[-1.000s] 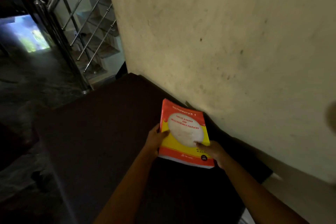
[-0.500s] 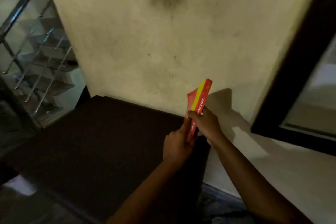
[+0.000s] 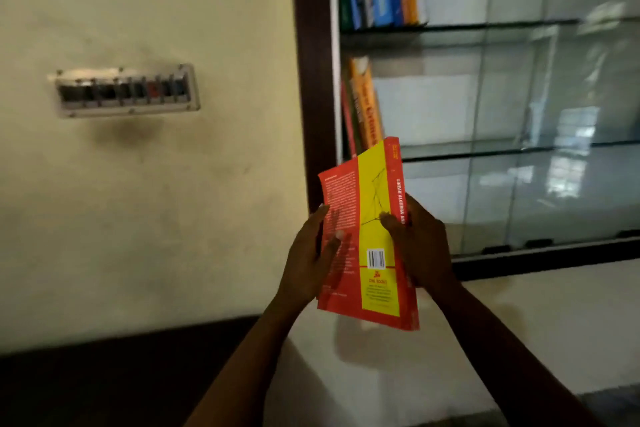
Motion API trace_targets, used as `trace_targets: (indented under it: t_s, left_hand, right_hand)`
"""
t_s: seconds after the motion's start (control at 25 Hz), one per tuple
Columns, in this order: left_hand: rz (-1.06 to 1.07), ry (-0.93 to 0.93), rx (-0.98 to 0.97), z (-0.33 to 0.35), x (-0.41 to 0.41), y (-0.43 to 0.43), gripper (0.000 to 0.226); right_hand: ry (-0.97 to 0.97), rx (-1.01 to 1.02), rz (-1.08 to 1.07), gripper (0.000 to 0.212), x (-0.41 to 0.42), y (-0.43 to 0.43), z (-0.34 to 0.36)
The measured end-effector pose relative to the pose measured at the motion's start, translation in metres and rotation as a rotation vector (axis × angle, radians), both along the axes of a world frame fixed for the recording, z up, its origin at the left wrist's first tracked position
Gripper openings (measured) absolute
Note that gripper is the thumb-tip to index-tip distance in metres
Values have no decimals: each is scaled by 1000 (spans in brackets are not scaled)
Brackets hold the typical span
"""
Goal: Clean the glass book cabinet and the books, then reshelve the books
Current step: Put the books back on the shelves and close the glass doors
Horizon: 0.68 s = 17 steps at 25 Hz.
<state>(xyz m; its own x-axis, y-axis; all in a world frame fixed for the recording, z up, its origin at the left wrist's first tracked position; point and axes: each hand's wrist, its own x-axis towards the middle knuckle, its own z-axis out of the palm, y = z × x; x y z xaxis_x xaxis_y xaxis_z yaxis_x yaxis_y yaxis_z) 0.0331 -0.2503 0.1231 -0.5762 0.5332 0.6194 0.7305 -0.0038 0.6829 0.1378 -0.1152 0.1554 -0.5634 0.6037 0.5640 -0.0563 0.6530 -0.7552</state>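
The book point(image 3: 367, 236) has a glossy paper cover; the cabinet point(image 3: 311, 80) has dark wood framing and reflective glass shelves point(image 3: 485, 26).

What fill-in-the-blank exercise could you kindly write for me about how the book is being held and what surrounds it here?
1. The left hand and the right hand hold the book with its ____ cover facing the camera.
2. The barcode is printed on the cover's ____ panel.
3. The switch panel sits on the wall to the ____ of the glass cabinet.
Missing words: back; yellow; left.
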Motion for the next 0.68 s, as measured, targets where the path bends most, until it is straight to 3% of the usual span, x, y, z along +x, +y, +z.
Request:
trace_targets:
  t_s: [0.12,0.24,0.48,0.68]
  left_hand:
    - [-101,136,70,53,5,73,39]
    - [-84,197,100,112,-1,142,49]
    - [207,593,86,212,-32,236,74]
    - [483,793,-80,267,-73,273,100]
  right_hand:
    - [133,71,-103,30,28,58,42]
    - [279,141,-127,31,47,122,88]
    - [498,292,-167,29,62,231,201]
    - [637,319,-162,27,32,285,290]
